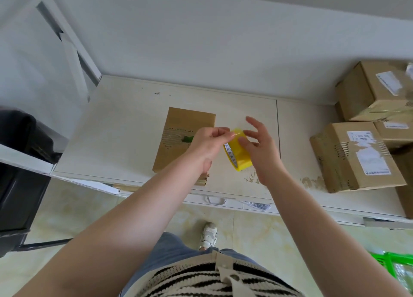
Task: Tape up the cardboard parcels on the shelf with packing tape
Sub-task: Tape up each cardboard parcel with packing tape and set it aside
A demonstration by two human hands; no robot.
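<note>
While both hands hung over the white shelf point(125, 122), I saw the yellow roll of packing tape point(238, 151) held up between them, just above the shelf surface and right of the flat cardboard parcel point(178, 138). My left hand point(209, 144) had its fingers curled, thumb and forefinger pinching what looked like the loose end of the tape at the top of the roll. My right hand point(260, 144) steadied the roll from the other side, thumb and a lower finger against it, the remaining fingers spread and raised. The two hands were close together, parted only by the roll.

The flat parcel lay on the shelf under my left wrist, with clear tape strips and a green scrap across its middle; its near end reached the shelf's front edge. Well to the right stood a stack of cardboard boxes point(355, 155) bearing white labels, some torn. A dark bin point(20, 162) sat at the left, and a green crate point(395, 267) showed at the lower right on the tiled floor.
</note>
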